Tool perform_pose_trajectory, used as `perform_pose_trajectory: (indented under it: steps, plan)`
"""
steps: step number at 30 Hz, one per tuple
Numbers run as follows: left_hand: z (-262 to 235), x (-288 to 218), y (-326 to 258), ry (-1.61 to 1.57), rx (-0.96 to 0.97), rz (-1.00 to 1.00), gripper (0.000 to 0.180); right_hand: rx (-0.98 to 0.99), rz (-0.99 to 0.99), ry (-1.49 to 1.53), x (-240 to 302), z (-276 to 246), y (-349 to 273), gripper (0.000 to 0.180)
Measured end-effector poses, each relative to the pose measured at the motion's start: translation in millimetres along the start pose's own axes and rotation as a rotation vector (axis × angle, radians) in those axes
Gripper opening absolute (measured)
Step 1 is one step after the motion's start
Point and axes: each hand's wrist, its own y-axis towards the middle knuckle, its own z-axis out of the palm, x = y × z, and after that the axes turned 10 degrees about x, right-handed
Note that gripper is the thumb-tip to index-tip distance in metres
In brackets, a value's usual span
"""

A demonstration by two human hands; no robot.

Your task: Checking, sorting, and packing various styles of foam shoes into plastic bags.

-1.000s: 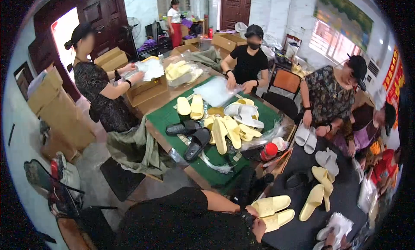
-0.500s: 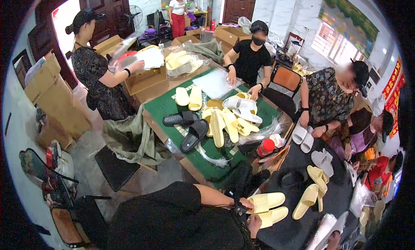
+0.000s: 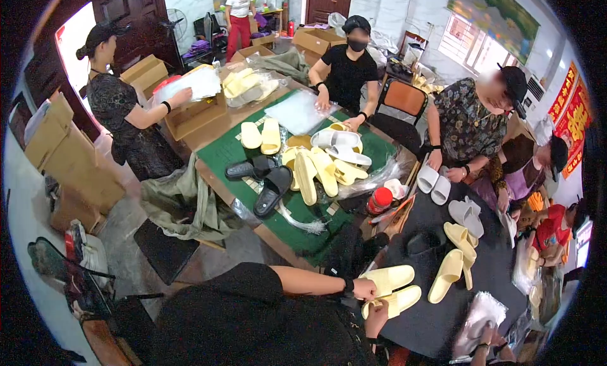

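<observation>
A pair of pale yellow slides lies on the black table in front of me, side by side with ribbed straps. My left hand (image 3: pixel 364 289) is closed at the left end of the far yellow slipper (image 3: pixel 398 276). Just below it, my right hand (image 3: pixel 377 313) pinches the left end of the near yellow slipper (image 3: pixel 403 299). Both hands are close together, and the fingers partly hide the slipper ends. Another yellow pair (image 3: pixel 446 275) lies to the right, one slipper resting against the other.
The black table (image 3: pixel 430 325) also bears grey slippers (image 3: pixel 466 217). A co-worker's hands handle a clear plastic bag (image 3: pixel 484 315) at lower right. The green table (image 3: pixel 221 144) carries piled yellow, white and black slippers, plus a red-lidded jar (image 3: pixel 380 201). Several co-workers stand or sit around.
My view has shifted slightly. My hands have moved closer together at the slippers' left ends. At lower right, a plastic bag shows where a co-worker had a grey slipper.
</observation>
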Motion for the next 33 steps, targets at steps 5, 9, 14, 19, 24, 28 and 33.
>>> perform_pose_trajectory:
  steps: [5, 9, 14, 19, 24, 28, 33]
  plan:
    - [-25.6, -38.9, 3.8, 0.093, 0.612, 0.281, 0.016, -0.093, -0.311, 0.118, 24.3, -10.0, 8.4, 0.042]
    - [-51.0, -72.4, 11.6, 0.089, 0.615, 0.317, 0.019, 0.262, -0.011, 0.545, -13.0, -15.5, 11.1, 0.023]
    - [-92.3, -96.0, 16.6, 0.088, 0.358, 0.271, 0.021, 0.097, -0.054, 0.678, -0.6, -70.5, -11.4, 0.021]
    - [-84.7, -79.2, 53.7, 0.396, 0.158, 0.237, 0.024, -0.372, 0.036, 0.884, 2.0, -142.5, -61.2, 0.023]
    - [-39.5, -68.2, 79.0, 1.043, 0.325, 0.169, 0.047, -0.835, 0.151, 0.929, -40.8, -149.8, -129.2, 0.022]
    - [-16.1, -57.0, 97.4, 0.858, 0.519, 0.101, 0.052, -1.002, 0.351, 1.061, -73.5, -114.6, -181.2, 0.022]
    - [7.7, -42.4, 104.2, 0.834, 0.563, 0.125, 0.042, -0.982, 0.454, 0.987, -102.4, -52.7, -217.7, 0.022]
